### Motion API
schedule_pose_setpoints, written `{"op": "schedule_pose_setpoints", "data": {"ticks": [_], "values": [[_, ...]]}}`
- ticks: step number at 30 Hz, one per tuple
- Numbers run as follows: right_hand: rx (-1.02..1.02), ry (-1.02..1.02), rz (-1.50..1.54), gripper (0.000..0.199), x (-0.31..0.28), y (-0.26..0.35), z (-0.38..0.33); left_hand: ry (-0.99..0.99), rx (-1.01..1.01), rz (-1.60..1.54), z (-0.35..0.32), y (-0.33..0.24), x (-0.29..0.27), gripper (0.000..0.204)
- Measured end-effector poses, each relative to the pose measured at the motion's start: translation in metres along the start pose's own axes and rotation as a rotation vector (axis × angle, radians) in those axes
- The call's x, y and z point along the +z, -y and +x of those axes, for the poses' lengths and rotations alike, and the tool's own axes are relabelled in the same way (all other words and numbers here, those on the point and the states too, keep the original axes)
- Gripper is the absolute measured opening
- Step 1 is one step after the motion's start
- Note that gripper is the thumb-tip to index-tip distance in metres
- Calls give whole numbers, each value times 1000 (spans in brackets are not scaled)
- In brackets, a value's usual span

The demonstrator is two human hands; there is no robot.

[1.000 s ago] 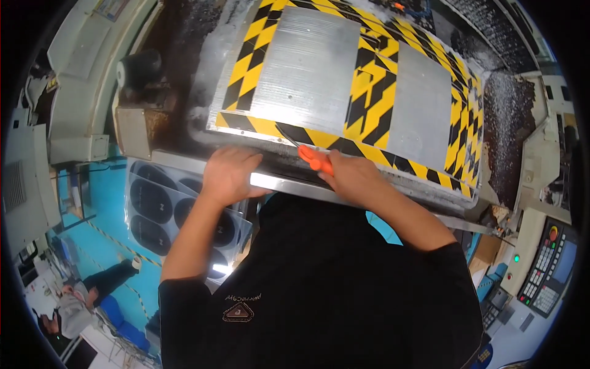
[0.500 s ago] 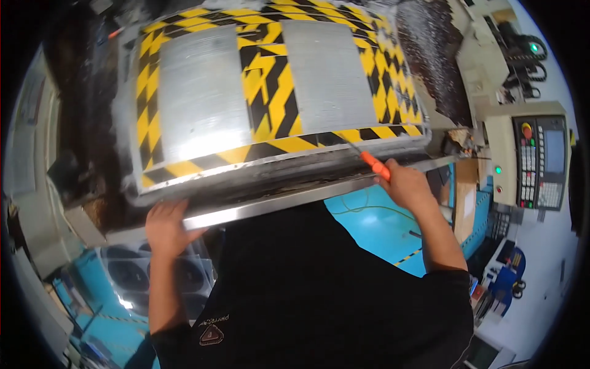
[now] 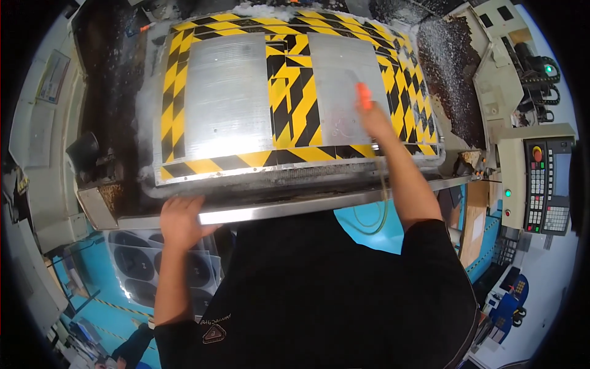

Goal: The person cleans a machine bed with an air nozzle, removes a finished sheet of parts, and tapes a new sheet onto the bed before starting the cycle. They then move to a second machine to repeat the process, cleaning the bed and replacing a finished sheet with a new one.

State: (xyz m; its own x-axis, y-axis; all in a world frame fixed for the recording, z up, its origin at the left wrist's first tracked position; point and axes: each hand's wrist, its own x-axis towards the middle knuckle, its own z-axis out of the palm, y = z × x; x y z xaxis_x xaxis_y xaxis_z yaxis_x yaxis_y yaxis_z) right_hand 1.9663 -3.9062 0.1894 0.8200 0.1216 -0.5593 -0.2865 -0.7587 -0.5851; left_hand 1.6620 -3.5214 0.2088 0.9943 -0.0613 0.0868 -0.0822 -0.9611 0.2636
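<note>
blow-off step by the look of it: right hand (image 3: 376, 123) is clamped round an orange-tipped air gun (image 3: 364, 95), nozzle just past the fingers over the right grey panel (image 3: 344, 92) of the striped machine cover (image 3: 289, 86), hose (image 3: 381, 209) trailing back under the wrist. left hand (image 3: 179, 218) is closed on the steel front rail (image 3: 295, 209), bracing. next move probably calls for sweeping the nozzle outward from the grip, with swarf (image 3: 452, 74) lying beyond the cover's right edge.

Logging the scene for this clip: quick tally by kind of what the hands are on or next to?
Hands: 2 (left hand, right hand)
Orange tool: 1
Bare metal panels: 2 (left panel, right panel)
Steel rail: 1
Hose: 1
Total: 7
</note>
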Motion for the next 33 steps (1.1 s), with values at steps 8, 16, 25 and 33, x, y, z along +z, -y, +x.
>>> {"op": "schedule_pose_setpoints", "data": {"ticks": [8, 16, 25, 33], "values": [[134, -240, 113, 52, 3, 45, 65, 16, -17, 21, 0, 6, 4, 61], [-525, 137, -429, 46, 181, 170, 103, 10, -36, 18, -3, 6, 2, 60], [-65, -19, 145, 31, -18, 41, 137, 4, -42, 7, -6, 8, 4, 60], [129, -253, -78, 32, -147, -91, 74, 36, -14, 3, 3, -1, -3, 60]]}}
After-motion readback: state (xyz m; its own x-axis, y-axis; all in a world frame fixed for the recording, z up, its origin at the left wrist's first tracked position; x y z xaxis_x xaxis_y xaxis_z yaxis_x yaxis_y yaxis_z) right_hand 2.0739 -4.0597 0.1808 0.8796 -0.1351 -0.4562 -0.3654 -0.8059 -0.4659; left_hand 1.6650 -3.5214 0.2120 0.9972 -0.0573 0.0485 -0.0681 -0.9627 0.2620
